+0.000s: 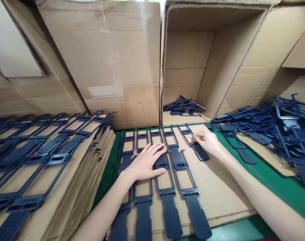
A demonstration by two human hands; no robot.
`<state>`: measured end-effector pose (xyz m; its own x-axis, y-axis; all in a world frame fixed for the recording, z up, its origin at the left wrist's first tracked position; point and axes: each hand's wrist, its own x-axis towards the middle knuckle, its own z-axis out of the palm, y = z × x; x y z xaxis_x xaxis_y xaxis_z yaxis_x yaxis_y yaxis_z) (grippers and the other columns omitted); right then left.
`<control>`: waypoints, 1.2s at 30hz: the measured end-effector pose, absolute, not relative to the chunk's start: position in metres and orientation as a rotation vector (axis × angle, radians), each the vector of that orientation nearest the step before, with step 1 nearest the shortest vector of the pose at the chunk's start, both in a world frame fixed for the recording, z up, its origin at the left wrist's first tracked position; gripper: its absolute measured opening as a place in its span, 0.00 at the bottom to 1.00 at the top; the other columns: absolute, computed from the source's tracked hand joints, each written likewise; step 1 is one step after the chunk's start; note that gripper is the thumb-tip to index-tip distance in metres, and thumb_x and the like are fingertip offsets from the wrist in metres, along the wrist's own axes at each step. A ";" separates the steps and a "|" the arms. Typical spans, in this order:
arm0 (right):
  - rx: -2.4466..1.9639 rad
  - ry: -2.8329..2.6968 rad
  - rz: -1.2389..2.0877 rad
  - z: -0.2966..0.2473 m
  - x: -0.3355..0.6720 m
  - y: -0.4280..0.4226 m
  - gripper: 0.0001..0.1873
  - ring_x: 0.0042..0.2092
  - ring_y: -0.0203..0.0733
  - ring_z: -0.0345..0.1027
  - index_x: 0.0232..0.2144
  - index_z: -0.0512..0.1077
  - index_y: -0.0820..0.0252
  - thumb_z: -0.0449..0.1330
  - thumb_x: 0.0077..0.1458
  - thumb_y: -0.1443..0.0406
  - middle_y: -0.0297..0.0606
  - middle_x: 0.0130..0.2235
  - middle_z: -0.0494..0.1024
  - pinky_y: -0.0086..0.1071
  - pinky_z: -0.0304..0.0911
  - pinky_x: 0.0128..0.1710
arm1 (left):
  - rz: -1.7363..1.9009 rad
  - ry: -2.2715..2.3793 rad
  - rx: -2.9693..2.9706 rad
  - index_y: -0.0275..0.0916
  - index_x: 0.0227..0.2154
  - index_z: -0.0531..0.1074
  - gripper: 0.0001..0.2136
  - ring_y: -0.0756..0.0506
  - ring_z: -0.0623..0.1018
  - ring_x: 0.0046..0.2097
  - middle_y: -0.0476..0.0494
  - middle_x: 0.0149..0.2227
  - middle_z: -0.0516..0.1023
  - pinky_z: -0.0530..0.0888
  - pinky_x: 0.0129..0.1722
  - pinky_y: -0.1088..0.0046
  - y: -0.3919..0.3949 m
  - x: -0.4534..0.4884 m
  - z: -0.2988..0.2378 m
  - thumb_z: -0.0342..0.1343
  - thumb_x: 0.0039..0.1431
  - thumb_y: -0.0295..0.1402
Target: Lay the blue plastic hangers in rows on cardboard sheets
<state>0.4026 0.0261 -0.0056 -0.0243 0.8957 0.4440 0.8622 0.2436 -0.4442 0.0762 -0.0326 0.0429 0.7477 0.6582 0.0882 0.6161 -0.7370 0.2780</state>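
Dark blue plastic frames with ribbed tongues (199, 217) lie in two rows on a cardboard sheet (225, 187). My left hand (148, 162) rests palm down across several of them, fingers spread, hiding parts of those beneath. At the right end of the far row, my right hand (206, 140) pinches the side of another blue plastic frame (201, 152) between thumb and fingertips. That frame sits slightly slanted against the cardboard, its hooked end pointing away from me.
To the left stands a stack of cardboard sheets (92, 180) with more frames on top. A tangled heap of frames (268, 120) covers the right side. Behind, an open cardboard box (190, 50) holds several loose frames. Green table surface (263, 167) shows between the sheets.
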 end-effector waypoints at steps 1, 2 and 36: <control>-1.588 -1.884 0.066 -0.008 0.401 0.027 0.12 0.33 0.45 0.73 0.27 0.78 0.59 0.54 0.53 0.65 0.42 0.35 0.79 0.34 0.67 0.33 | 0.265 1.004 2.718 0.43 0.63 0.54 0.33 0.38 0.49 0.68 0.40 0.67 0.50 0.47 0.65 0.51 -0.032 0.076 0.043 0.53 0.58 0.50; -1.570 -1.898 0.068 -0.010 0.400 0.027 0.12 0.35 0.45 0.73 0.29 0.78 0.59 0.54 0.54 0.66 0.43 0.37 0.78 0.34 0.68 0.34 | 0.266 1.004 2.720 0.43 0.63 0.54 0.33 0.38 0.49 0.68 0.40 0.67 0.50 0.47 0.65 0.51 -0.032 0.077 0.043 0.53 0.58 0.50; -1.401 -1.984 0.186 -0.006 0.385 0.018 0.12 0.37 0.43 0.72 0.32 0.77 0.58 0.55 0.57 0.61 0.42 0.40 0.76 0.35 0.68 0.37 | 0.194 1.036 2.749 0.42 0.63 0.54 0.33 0.39 0.47 0.68 0.41 0.67 0.48 0.47 0.65 0.52 -0.033 0.078 0.046 0.52 0.59 0.50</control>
